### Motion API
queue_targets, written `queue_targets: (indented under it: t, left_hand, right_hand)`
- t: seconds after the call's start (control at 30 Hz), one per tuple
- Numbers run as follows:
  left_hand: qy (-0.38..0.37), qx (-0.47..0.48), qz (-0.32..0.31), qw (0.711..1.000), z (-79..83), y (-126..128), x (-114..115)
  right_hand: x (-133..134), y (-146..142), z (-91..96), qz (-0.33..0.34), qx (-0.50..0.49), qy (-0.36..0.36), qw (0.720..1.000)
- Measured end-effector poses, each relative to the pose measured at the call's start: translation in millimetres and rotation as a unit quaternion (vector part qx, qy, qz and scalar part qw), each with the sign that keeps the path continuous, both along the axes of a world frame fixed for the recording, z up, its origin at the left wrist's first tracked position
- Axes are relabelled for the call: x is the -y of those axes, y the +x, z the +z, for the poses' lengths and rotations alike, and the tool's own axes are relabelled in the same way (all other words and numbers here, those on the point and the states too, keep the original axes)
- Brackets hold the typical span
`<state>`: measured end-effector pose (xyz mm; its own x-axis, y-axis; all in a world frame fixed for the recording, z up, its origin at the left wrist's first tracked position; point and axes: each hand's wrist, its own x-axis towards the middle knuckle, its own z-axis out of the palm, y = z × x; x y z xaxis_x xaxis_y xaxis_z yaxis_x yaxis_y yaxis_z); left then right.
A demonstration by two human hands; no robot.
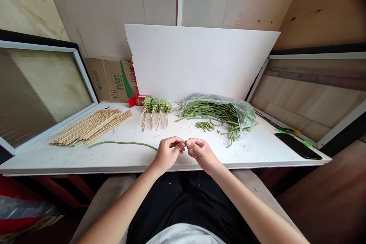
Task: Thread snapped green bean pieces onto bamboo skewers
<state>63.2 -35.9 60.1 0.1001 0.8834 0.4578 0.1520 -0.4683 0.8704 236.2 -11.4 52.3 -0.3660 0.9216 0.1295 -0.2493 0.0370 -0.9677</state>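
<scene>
A long green bean point(122, 143) trails leftward over the white table, and its right end is pinched in my left hand point(168, 152). My right hand point(201, 151) meets it fingertip to fingertip, closed on the tip of the same bean. Both hands hover just above the table's front edge. Behind them lies a small heap of short bean pieces point(204, 126). A clear plastic bag point(246, 110) full of long green beans point(208, 108) lies farther back on the right.
Bamboo skewers point(94, 124) lie piled at the left. Several skewers threaded with folded beans point(157, 105) rest beside a red box point(137, 100). A black phone point(297, 145) lies at the right edge. A white board point(200, 61) and a cardboard box point(110, 80) stand at the back.
</scene>
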Motion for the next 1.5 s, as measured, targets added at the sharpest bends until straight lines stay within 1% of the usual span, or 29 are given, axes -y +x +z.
queue_targets:
  t: [0.1,0.17,0.3,0.43,0.5,0.57,0.67,0.73,0.9,1.1,1.2,1.3,1.5]
  left_hand:
    - [-0.004,0.002,-0.012,1.000,-2.0,0,-1]
    - [-0.008,0.006,-0.021,1.000,-3.9,0,-2]
    - [-0.012,0.012,-0.027,0.999,-7.2,0,-4]
    - [-0.015,0.011,-0.034,0.999,-6.3,-2,-5]
    - [-0.012,0.001,-0.028,1.000,-5.5,-4,-5]
    - [-0.004,-0.018,-0.011,1.000,-5.9,-7,-5]
    - [0.007,-0.045,0.023,0.999,-8.4,-9,-5]
    - [0.010,-0.059,0.031,0.998,-9.5,-8,-5]
    - [0.015,-0.080,0.019,0.996,-8.0,-3,-1]
    - [0.010,-0.095,0.004,0.995,-7.9,-1,1]
    - [0.012,-0.106,0.005,0.994,-7.9,-2,1]
    - [0.022,-0.113,0.011,0.993,-6.7,-3,2]
    - [0.039,-0.102,0.009,0.994,-3.5,-3,3]
  right_hand:
    - [4,-1,1.4,0.044,-0.030,-0.033,0.998]
    - [6,-2,0.7,0.058,-0.042,-0.052,0.996]
    - [7,-7,-6.6,0.060,-0.052,-0.070,0.994]
    - [5,-8,-10.2,0.062,-0.043,-0.059,0.995]
    - [3,-6,-7.5,0.049,-0.023,-0.036,0.998]
    - [0,-1,-2.8,0.015,0.015,0.019,1.000]
    - [-4,7,4.9,-0.031,0.075,0.119,0.990]
    - [-5,11,8.9,-0.044,0.102,0.161,0.981]
    - [-2,14,14.3,-0.065,0.145,0.231,0.960]
    - [2,13,16.1,-0.075,0.161,0.263,0.948]
    - [1,14,15.4,-0.072,0.160,0.266,0.948]
    - [-3,15,12.2,-0.071,0.146,0.254,0.954]
    - [-11,15,3.7,-0.038,0.082,0.186,0.978]
